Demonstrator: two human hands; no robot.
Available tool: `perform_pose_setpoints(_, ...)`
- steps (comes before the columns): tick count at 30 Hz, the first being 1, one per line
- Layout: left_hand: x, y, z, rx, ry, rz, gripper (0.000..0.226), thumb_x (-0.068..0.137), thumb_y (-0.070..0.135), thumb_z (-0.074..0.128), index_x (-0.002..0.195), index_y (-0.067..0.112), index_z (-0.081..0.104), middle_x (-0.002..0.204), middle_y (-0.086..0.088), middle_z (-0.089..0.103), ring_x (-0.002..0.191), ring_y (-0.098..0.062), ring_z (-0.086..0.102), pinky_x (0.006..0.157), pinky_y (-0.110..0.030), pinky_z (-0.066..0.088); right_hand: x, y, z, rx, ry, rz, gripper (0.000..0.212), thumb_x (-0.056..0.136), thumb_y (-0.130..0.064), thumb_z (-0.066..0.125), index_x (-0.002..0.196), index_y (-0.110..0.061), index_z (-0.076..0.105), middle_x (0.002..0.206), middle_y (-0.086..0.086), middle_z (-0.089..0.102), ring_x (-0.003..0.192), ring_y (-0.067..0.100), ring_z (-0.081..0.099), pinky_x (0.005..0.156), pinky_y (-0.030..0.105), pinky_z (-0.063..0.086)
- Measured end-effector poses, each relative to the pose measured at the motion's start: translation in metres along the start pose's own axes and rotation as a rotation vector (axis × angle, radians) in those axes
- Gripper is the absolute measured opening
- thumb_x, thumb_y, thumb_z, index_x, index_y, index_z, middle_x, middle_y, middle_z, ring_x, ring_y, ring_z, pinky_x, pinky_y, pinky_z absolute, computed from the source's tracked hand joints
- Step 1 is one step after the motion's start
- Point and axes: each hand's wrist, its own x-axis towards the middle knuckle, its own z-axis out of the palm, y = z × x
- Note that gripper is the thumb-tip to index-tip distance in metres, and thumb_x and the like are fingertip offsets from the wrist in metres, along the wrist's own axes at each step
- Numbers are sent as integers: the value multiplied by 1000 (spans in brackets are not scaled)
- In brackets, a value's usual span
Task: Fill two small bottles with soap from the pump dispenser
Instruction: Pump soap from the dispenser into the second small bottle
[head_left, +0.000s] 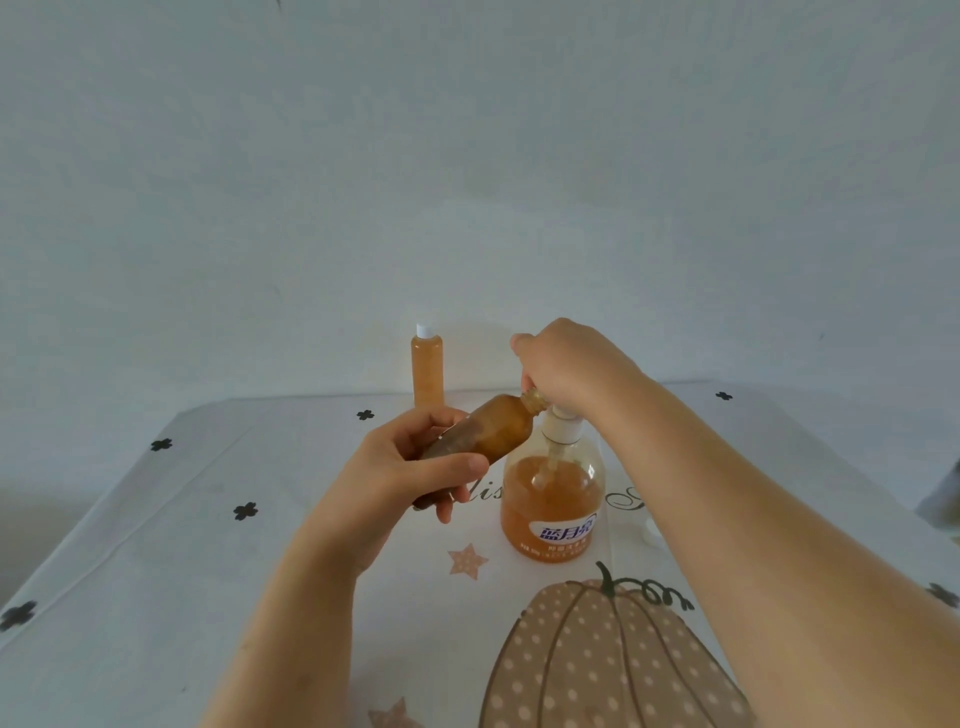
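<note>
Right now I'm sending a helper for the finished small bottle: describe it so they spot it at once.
Go to the table's far edge, by the wall. Behind and left of the pump dispenser, an amber bottle stands upright. Unlike the tilted open bottle in the left hand, it has a white cap.

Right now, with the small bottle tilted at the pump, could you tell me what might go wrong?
The small bottle lies tilted in the left hand, its open neck at the nozzle under the right hand; if it slips off, soap may land on the tablecloth. It already looks well filled, so another press on the pump dispenser might overflow it.
</note>
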Motion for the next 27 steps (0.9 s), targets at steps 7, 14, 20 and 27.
perform_pose_setpoints(7, 2, -1, -2, 15, 17, -20, 35, 59, 31, 84, 92, 23, 75, 70, -11, 66, 58, -20, 58, 61, -33, 44, 5, 6, 8, 12, 10, -8, 37, 99, -25, 36, 95, -9, 70, 89, 8, 67, 74, 23, 57, 71, 34, 44)
perform_pose_setpoints(14, -1, 1, 2, 1, 44, -9, 26, 67, 21, 82, 92, 20, 76, 68, -11, 65, 57, -18, 58, 57, -27, 45, 0, 3, 2, 59, 9, 2, 39, 98, -31, 39, 98, -9, 72, 80, 6, 65, 70, 24, 57, 72, 35, 47)
perform_pose_setpoints(20, -2, 2, 5, -25, 55, 15, 38, 58, 36, 85, 92, 22, 77, 69, -12, 65, 56, -19, 59, 58, -25, 49, -6, -3, -10, 40, 17, 1, 42, 97, -34, 40, 95, -9, 73, 70, 7, 65, 62, 24, 60, 81, 38, 55)
perform_pose_setpoints(27, -1, 3, 4, -29, 46, 19, 38, 57, 36, 84, 92, 22, 77, 69, -9, 65, 58, -17, 60, 57, -25, 51, -2, -3, -6, -16, 2, 10, 39, 101, -30, 39, 100, -9, 72, 78, 7, 62, 66, 23, 55, 77, 35, 50)
